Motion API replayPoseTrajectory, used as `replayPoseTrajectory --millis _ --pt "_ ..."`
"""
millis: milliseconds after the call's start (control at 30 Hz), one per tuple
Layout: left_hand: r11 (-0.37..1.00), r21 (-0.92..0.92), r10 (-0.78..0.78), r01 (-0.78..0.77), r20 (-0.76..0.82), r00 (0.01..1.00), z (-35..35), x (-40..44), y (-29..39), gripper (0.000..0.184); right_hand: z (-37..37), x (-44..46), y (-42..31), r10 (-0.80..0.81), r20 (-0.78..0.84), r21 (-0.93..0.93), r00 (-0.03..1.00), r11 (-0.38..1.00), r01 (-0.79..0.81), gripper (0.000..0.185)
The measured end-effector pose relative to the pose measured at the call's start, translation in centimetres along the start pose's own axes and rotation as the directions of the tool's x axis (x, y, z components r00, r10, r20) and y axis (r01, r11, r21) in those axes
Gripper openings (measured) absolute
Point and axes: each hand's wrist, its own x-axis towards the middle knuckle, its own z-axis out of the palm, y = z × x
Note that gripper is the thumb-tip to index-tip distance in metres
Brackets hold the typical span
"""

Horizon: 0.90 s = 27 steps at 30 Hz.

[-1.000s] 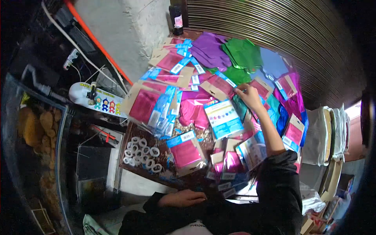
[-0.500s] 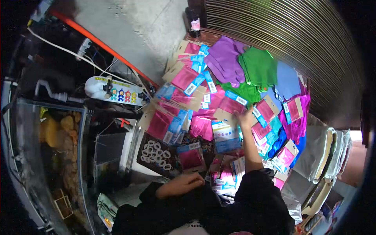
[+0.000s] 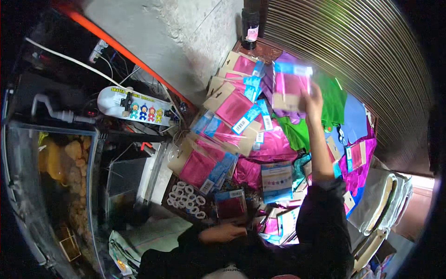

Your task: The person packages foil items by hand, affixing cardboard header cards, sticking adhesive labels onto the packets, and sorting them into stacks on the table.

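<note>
My right hand (image 3: 313,101) is closed on the edge of a flat clear packet (image 3: 291,86) with pink contents, brown card and a blue label. It lifts the packet above the purple fabric (image 3: 278,74) and the green fabric (image 3: 334,104); the packet is blurred. My left hand (image 3: 223,233) lies low before my body with its fingers stretched to the right, holding nothing I can see. Just beyond it lies a dark pink packet (image 3: 231,204). More pink packets (image 3: 234,109) with blue barcode labels lie overlapping at the left of the table.
White rings (image 3: 186,197) are heaped at the table's near left. A black bottle (image 3: 250,32) stands in the far corner by the corrugated shutter (image 3: 344,37). On the left are a white skateboard (image 3: 132,107) and a glass tank (image 3: 69,176). Wrapped bundles (image 3: 381,200) stand at right.
My right hand has picked up the pink packet from the pile and raised it away toward the purple fabric. My left hand has shifted slightly down and right in view. The view has turned a little.
</note>
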Motion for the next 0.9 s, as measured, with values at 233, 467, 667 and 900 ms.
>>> replayPoseTrajectory --millis 233,467,667,900 --pt "0.920 -0.383 0.110 -0.086 0.043 0.993 3.9 1.2 -6.9 0.032 10.5 14.0 1.0 -0.280 0.579 -0.287 0.766 0.809 0.513 0.038" --pt "0.603 -0.764 -0.066 -0.228 -0.332 0.941 7.1 1.2 -12.3 0.041 17.2 12.2 5.0 -0.327 0.670 -0.647 0.666 0.182 0.740 0.032" --pt "0.215 -0.901 -0.326 -0.377 -0.430 0.842 10.5 0.0 -14.1 0.050 17.0 10.4 8.1 -0.586 0.584 -0.425 0.561 0.368 0.827 0.039" --pt "0.351 -0.826 -0.106 -0.441 -0.503 0.858 7.0 -1.7 -8.7 0.047 11.4 4.1 4.9 -0.080 0.540 -0.553 0.838 0.716 0.425 0.070"
